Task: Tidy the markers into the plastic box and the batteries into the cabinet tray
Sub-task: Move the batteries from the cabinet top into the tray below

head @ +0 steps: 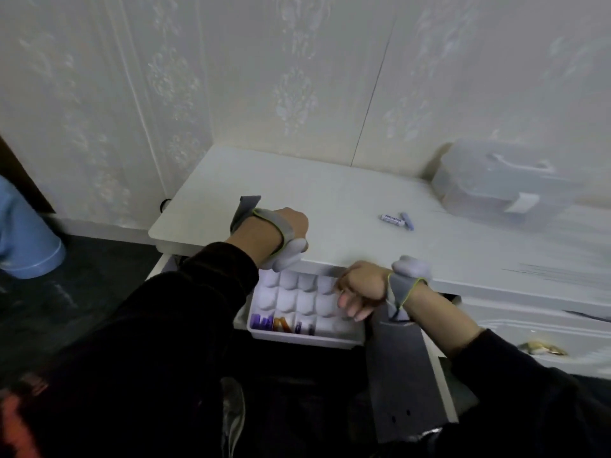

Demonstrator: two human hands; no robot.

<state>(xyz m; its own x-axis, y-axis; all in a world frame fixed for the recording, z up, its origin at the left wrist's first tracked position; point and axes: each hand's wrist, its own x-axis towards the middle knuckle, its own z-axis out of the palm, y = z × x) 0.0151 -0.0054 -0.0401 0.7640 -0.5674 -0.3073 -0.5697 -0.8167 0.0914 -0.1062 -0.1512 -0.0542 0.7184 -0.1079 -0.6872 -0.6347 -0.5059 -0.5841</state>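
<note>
A white compartment tray (299, 339) lies in the open cabinet drawer. Several purple and orange batteries (271, 322) stand in its front row. Two more batteries (396, 220), one white and one bluish, lie side by side on the white cabinet top (330, 200). A translucent plastic box (496, 183) with a shut lid stands at the back right. My left hand (277, 231) rests curled on the cabinet top's front edge. My right hand (360, 289) hangs over the tray's right side with its fingers curled and its thumb up against the edge; I see nothing in either hand. No markers are in sight.
A blue bin (26, 239) stands on the dark floor at the left. A shut drawer with a gold handle (542, 348) is at the right. A patterned wall rises just behind the cabinet. A grey strap hangs from my right wrist.
</note>
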